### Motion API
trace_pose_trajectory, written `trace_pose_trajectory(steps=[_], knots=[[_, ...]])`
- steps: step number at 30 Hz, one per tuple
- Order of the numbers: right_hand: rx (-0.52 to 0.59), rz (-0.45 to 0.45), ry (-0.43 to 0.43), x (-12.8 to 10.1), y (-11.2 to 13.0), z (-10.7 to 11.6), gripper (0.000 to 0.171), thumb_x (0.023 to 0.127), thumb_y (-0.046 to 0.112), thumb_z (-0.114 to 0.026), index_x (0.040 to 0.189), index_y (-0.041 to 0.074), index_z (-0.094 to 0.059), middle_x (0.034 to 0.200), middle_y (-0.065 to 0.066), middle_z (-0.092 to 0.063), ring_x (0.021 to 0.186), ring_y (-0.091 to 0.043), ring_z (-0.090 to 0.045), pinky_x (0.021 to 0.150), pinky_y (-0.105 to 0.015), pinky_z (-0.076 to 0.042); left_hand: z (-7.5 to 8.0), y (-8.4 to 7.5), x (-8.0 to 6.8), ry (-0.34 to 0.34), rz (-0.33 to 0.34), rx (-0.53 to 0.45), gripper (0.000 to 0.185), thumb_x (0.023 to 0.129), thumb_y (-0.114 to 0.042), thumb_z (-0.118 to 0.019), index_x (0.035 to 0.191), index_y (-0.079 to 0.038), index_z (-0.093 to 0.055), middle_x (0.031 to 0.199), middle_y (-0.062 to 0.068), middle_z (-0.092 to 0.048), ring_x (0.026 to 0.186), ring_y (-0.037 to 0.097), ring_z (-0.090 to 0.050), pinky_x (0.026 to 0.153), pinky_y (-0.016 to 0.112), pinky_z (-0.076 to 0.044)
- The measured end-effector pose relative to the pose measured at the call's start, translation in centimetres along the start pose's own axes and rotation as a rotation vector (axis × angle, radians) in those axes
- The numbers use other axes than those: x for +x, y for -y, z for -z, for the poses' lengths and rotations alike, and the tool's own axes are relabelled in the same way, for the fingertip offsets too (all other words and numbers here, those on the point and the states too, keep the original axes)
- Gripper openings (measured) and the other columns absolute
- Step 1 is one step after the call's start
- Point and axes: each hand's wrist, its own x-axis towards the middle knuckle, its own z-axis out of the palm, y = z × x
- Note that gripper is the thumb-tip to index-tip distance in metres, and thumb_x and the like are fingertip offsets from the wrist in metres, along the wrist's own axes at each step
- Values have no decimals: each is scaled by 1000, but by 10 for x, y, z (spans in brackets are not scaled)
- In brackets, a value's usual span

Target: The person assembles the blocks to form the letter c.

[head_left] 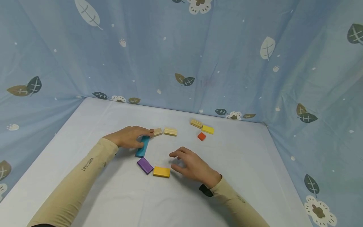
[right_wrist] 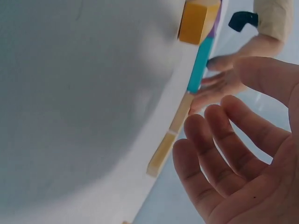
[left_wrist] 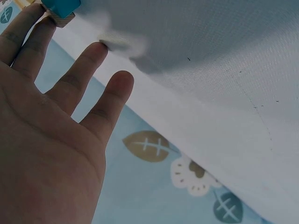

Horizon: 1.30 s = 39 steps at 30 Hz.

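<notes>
Teal block (head_left: pixel 142 146) | left hand (head_left: pixel 129 137) flat, touching | right hand (head_left: pixel 193 165) hovering, loosely spread, empty

Bright even light, soft shadows — wrist views blurred, edges warped

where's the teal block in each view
Head: the teal block lies left of centre on the table, under the left hand.
Left wrist: its end shows at the top left edge, by the fingertips.
Right wrist: upper right, below the yellow block.
Shared landmark: the left hand.
</notes>
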Motion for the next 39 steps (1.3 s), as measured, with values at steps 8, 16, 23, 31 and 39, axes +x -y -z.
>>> trace_pose_trajectory(steps=[8, 16, 23, 31, 39], knots=[[130, -51, -63, -8, -15, 10, 38, 96, 26, -71, 130, 11, -65, 123, -5, -64, 107, -24, -63, 88, -41, -56, 1, 1, -2, -10, -22, 5, 57, 89, -14, -62, 145, -12, -57, 157, 5, -45, 143, 39, -39, 115, 62, -29], [108, -92, -138, -16, -33, 26, 36, 95, 21, -72, 128, 9, -66, 121, -5, -65, 106, -26, -63, 90, -40, -55, 1, 0, -3, -17, -21, -1, 58, 89, -14, -62, 147, -12, -56, 156, 7, -45, 143, 39, -39, 115, 62, -29], [71, -115, -199, -21, -49, 42, 35, 94, 20, -73, 128, 14, -66, 121, 0, -63, 105, -26, -64, 87, -42, -55, 2, -2, -3, -2, 1, -10, 59, 89, -15, -60, 148, -13, -55, 157, 7, -45, 144, 39, -38, 115, 63, -27], [57, -99, -290, -24, -70, 51, 37, 93, 16, -74, 129, 11, -65, 120, -3, -61, 104, -30, -62, 84, -45, -55, 1, 0, -2, -8, -19, -12, 58, 89, -13, -60, 146, -12, -56, 157, 7, -45, 143, 39, -38, 115, 63, -27], [51, -184, -362, -22, -99, 57, 46, 91, 9, -75, 134, 9, -61, 131, -13, -56, 112, -36, -59, 89, -50, -54, 0, 1, -1, -13, -23, -13, 58, 88, -14, -60, 147, -12, -56, 157, 6, -45, 143, 39, -38, 115, 62, -27]])
